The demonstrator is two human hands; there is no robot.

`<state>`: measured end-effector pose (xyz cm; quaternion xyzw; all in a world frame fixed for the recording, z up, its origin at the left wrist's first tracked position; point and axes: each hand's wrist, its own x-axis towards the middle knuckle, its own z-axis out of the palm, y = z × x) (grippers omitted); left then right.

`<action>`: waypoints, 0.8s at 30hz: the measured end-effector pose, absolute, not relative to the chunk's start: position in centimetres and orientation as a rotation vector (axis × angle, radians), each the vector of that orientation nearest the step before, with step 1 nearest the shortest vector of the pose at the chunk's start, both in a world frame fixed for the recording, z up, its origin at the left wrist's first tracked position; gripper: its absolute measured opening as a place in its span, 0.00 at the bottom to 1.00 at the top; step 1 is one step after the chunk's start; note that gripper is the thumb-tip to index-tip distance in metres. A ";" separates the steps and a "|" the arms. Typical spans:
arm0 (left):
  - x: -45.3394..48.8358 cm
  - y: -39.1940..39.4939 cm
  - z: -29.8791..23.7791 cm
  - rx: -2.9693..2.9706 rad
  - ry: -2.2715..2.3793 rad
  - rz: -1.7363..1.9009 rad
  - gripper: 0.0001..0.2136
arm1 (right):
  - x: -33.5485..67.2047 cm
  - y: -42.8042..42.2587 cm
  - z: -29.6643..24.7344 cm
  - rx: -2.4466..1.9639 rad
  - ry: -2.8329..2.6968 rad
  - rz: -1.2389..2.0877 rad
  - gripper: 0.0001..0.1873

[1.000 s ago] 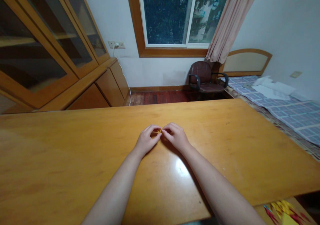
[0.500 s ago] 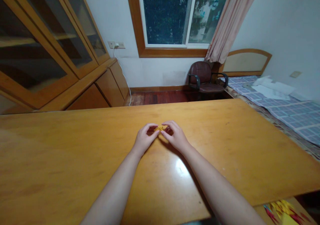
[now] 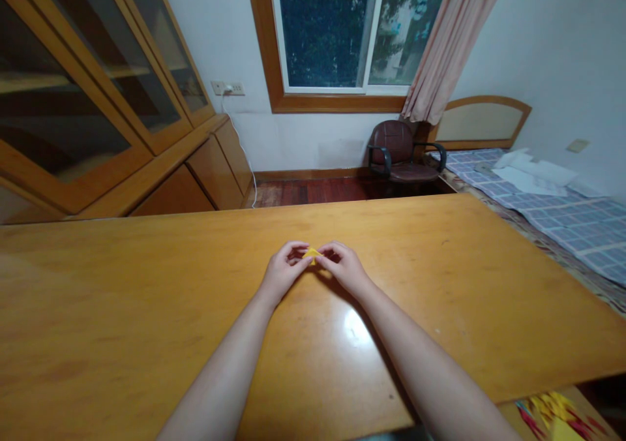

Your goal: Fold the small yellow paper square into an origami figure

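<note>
Left hand (image 3: 281, 268) is pinching the near-left side of a small yellow piece (image 3: 313, 256), thumb toward the camera, fingers curling behind. Piece is sitting at mid-bench between both sets of fingertips, peak pointing away; it's looking like folded paper. Can't tell whether its underside is touching the bench (image 3: 147, 310). Right hand (image 3: 346, 268) is mirroring that grip from the other side, so the hands are nearly meeting, both closing on the piece. My read: opposed pinches are steadying something light and leaving its middle showing, while a light grip is sparing the folds. Far lower right, a pile of yellow and red pieces (image 3: 552, 405) is lying on a lower wooden surface (image 3: 513, 418) by the bench's near edge, probably staying reachable without crowding the hands.
</note>
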<state>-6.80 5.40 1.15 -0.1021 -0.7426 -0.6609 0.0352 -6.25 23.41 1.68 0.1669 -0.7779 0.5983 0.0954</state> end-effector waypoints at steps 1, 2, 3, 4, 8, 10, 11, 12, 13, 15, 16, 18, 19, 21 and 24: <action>-6.8 5.4 1.2 -0.312 -2.278 -2.050 0.18 | -6.2 23.4 1.7 0.482 -2.302 1.818 0.07; -6.8 5.4 1.1 -0.311 -2.276 -2.062 0.18 | -6.2 23.4 1.7 0.466 -2.297 1.868 0.08; -6.9 5.4 1.1 -0.314 -2.277 -2.067 0.18 | -6.2 23.4 1.7 0.449 -2.291 1.923 0.09; -6.9 5.3 1.1 -0.319 -2.277 -2.068 0.18 | -6.2 23.4 1.8 0.428 -2.284 1.977 0.09; -7.1 5.3 0.9 -0.340 -2.273 -2.088 0.19 | -6.3 23.4 1.7 0.386 -2.247 2.123 0.11; -7.2 5.3 0.9 -0.327 -2.274 -2.101 0.19 | -6.3 23.3 1.6 0.387 -2.228 2.163 0.12; -7.2 5.3 0.9 -0.316 -2.276 -2.107 0.18 | -6.4 23.3 1.5 0.387 -2.219 2.181 0.13; -7.2 5.3 1.0 -0.306 -2.277 -2.115 0.18 | -6.4 23.4 1.4 0.386 -2.209 2.200 0.14; -7.1 5.4 1.0 -0.297 -2.275 -2.126 0.18 | -6.4 23.4 1.3 0.385 -2.201 2.218 0.14; -7.0 5.4 1.2 -0.283 -2.267 -2.154 0.17 | -6.5 23.4 1.2 0.381 -2.191 2.248 0.14; -7.0 5.4 1.3 -0.275 -2.262 -2.168 0.17 | -6.5 23.4 1.1 0.378 -2.188 2.259 0.14; -6.8 5.5 1.6 -0.263 -2.252 -2.202 0.16 | -6.5 23.4 1.0 0.371 -2.182 2.272 0.14; -6.8 5.5 1.7 -0.255 -2.246 -2.223 0.16 | -6.6 23.4 1.0 0.367 -2.178 2.279 0.14; -6.7 5.6 2.0 -0.237 -2.236 -2.270 0.17 | -6.6 23.4 1.0 0.361 -2.167 2.304 0.14; -6.6 5.7 2.3 -0.213 -2.221 -2.337 0.18 | -6.6 23.4 1.0 0.353 -2.155 2.351 0.15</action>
